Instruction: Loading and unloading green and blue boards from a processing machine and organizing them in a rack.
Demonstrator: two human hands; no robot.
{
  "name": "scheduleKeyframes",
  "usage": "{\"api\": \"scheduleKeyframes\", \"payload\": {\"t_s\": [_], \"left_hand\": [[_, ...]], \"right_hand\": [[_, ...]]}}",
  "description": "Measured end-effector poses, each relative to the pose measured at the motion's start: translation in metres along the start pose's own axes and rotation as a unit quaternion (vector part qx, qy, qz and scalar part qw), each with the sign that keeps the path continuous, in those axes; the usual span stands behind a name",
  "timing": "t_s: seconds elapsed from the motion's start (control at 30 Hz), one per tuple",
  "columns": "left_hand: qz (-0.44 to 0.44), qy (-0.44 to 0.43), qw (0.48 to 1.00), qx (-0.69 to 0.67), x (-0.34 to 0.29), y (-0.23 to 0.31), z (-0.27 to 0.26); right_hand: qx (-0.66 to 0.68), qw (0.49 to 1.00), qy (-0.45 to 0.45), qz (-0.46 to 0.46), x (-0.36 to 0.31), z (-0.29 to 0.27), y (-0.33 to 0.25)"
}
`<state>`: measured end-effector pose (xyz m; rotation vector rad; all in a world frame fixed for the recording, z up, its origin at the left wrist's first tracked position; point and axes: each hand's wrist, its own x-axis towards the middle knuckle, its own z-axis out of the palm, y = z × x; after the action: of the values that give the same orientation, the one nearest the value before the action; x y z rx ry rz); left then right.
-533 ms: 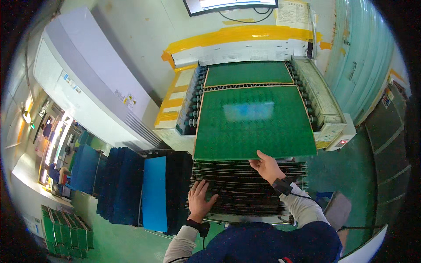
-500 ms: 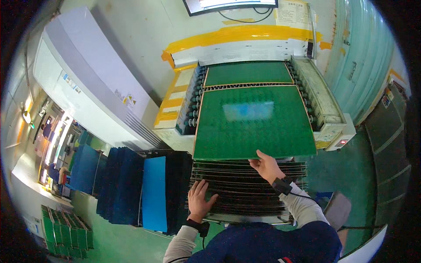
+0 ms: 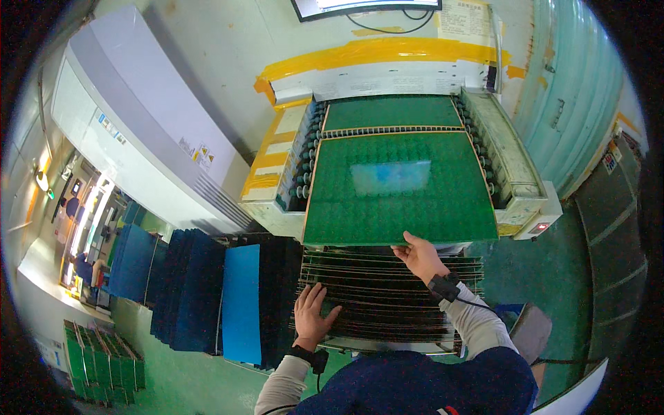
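Observation:
A large green board (image 3: 401, 207) lies flat on the roller conveyor, its front edge overhanging toward me. My right hand (image 3: 420, 257) is at that front edge, thumb at the top and fingers curled beneath, gripping the board. Below it stands a rack holding several thin boards on edge (image 3: 380, 294), dark between their pale edges. My left hand (image 3: 315, 317) lies over the left part of this rack with its fingers spread, holding nothing. Farther in on the conveyor rests a second green board (image 3: 391, 113), a narrow gap with rollers separating the two.
Conveyor side walls (image 3: 501, 145) flank the boards. To the left stand dark blue panels (image 3: 183, 290), a bright blue sheet (image 3: 241, 304) and a tall white cabinet (image 3: 149, 131). More green boards (image 3: 104, 363) stand at lower left. A grey chair (image 3: 529, 332) is by my right arm.
The near green board has slid slightly farther onto the conveyor, with my right hand following its front edge. My left hand stays spread over the rack.

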<state>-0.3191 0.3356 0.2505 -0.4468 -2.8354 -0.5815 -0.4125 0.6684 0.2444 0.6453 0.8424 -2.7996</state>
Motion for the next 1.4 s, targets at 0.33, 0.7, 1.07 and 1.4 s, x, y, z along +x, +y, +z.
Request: {"api": "scheduleKeyframes", "payload": {"t_s": [0.33, 0.7, 1.07, 1.4], "left_hand": [[-0.007, -0.004, 1.000, 0.002, -0.002, -0.004, 0.002], [-0.005, 0.004, 1.000, 0.004, 0.000, 0.000, -0.002], [-0.003, 0.000, 1.000, 0.009, 0.003, 0.003, -0.005], [-0.015, -0.010, 1.000, 0.005, 0.002, 0.001, -0.001]], "right_hand": [[-0.001, 1.000, 0.008, -0.019, 0.020, 0.011, 0.006], [-0.002, 1.000, 0.005, -0.002, 0.021, 0.010, -0.003], [0.025, 1.000, 0.011, -0.005, 0.045, 0.004, -0.009], [0.005, 1.000, -0.024, 0.018, 0.056, 0.002, -0.021]]}}
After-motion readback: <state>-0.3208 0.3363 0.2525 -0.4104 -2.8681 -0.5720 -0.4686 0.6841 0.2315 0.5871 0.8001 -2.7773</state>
